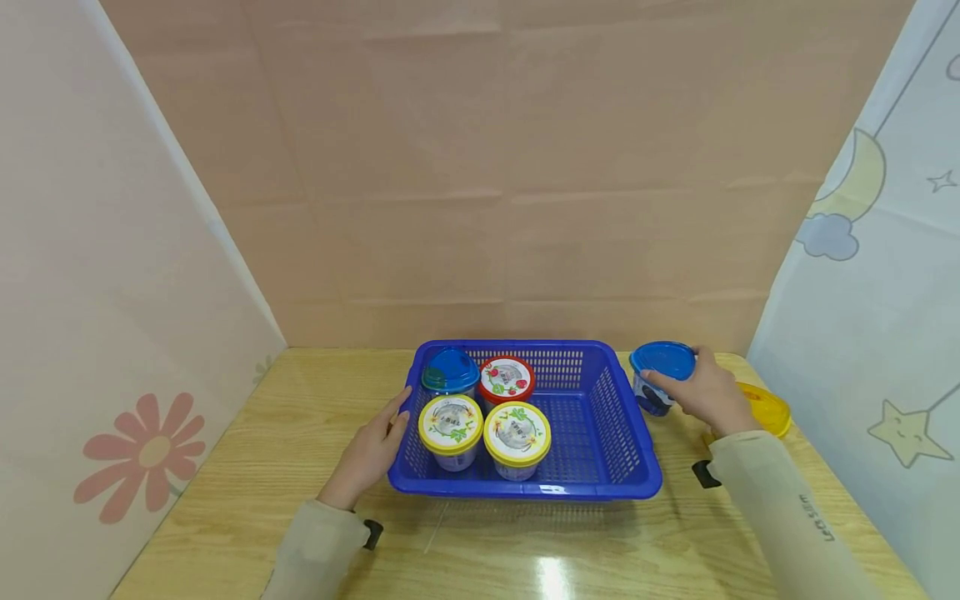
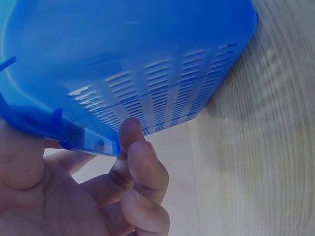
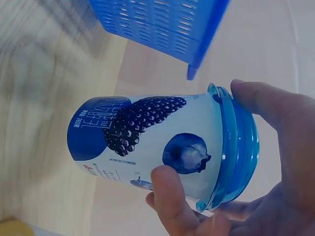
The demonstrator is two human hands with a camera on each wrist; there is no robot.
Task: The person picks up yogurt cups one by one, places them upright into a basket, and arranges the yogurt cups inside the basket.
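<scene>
left hand (image 1: 373,454) is at the left rim of the blue basket (image 1: 592,489), fingers loosely bent against the outer wall in the left wrist view, not wrapped tight. right hand (image 1: 708,396) pinches a blue-lidded cup (image 1: 657,362) at its lid, thumb on one side, fingers on the other. that cup sits just right of the basket, near the worktop's back right corner; lid up from where i stand. can't tell if its base touches the worktop (image 1: 232,433). right wrist view shows a blackberry (image 3: 142,120) and a blueberry (image 3: 186,153) printed on it.

basket stands mid worktop, near the back edge. four cups in it, packed to the left: second blue lid (image 1: 450,371) in its back left corner, red-lidded cup (image 1: 507,379) just right of that, front left yellow-lidded cup (image 1: 451,427) and another yellow-lidded cup (image 1: 517,437) beside it along the front. all upright.

yellow lid (image 1: 765,408) shows by the worktop's right edge, partly behind the right wrist; can't see what's under it. flower print (image 1: 153,452) on the left sheet.
</scene>
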